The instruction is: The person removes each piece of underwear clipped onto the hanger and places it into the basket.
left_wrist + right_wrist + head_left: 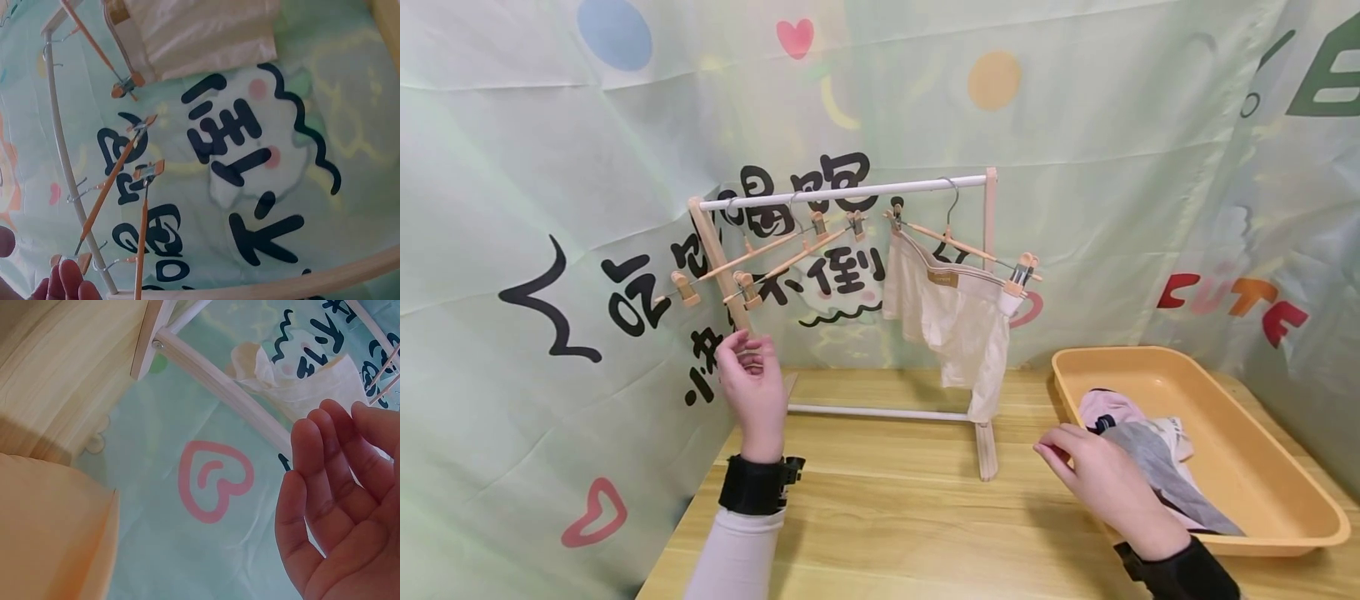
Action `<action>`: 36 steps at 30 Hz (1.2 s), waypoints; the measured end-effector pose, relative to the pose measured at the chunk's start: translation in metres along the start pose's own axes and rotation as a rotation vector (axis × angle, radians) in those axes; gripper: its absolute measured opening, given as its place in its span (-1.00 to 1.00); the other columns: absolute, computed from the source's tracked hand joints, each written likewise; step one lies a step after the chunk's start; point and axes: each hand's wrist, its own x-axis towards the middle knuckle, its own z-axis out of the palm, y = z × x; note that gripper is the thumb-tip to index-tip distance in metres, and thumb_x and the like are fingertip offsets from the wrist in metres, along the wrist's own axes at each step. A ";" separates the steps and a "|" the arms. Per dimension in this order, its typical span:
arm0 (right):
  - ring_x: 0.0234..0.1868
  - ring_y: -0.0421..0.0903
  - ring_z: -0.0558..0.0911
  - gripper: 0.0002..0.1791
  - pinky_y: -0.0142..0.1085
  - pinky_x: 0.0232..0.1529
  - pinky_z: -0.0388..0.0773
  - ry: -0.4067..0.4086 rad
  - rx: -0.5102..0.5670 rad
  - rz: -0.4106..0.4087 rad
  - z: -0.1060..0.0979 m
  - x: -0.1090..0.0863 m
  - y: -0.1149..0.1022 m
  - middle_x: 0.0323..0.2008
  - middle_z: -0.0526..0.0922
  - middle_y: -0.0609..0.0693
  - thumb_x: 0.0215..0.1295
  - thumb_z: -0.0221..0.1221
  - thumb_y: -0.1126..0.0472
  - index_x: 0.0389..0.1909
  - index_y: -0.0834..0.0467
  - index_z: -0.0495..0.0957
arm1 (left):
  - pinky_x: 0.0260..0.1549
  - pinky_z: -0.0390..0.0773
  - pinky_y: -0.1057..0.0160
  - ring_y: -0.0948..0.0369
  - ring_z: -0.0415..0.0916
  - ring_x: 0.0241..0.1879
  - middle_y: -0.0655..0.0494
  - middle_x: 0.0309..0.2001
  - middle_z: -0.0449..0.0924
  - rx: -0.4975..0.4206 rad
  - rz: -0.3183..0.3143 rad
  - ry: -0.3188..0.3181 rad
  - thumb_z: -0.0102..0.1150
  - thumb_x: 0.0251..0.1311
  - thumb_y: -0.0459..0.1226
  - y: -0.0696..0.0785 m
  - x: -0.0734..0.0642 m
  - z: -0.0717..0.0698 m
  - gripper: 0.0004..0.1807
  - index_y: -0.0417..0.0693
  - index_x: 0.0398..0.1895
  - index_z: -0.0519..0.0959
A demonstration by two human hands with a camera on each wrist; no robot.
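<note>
My left hand (751, 387) is raised below the left end of a small clothes rack (857, 191), its fingers loosely bent around nothing. Just above it are two wooden clip hangers (790, 260) without clothes, hooked on the white top bar. A third clip hanger (973, 250) at the right carries cream shorts (958, 321), clipped at both ends of the waistband. My right hand (1101, 475) hovers beside the near left rim of a yellow tray (1262, 433), fingers relaxed; in the right wrist view its palm shows bare.
In the tray lie folded garments, a grey one (1150, 458) over a pink one (1112, 406). The rack's right foot (986, 450) stands on the wooden table (880, 500). Printed cloth (1097, 167) hangs behind and at both sides.
</note>
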 end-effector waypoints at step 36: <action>-0.56 -0.36 0.39 -0.95 -0.31 -0.57 0.46 -0.017 0.020 0.006 0.001 0.000 -0.002 -0.51 0.55 -0.23 0.14 0.29 0.14 -0.44 -0.04 0.60 | -0.40 0.41 0.32 0.17 0.39 -0.37 -0.11 -0.22 0.48 -0.026 -0.086 -0.119 0.11 0.29 -0.20 -0.018 -0.053 0.014 -0.63 -0.28 0.01 0.39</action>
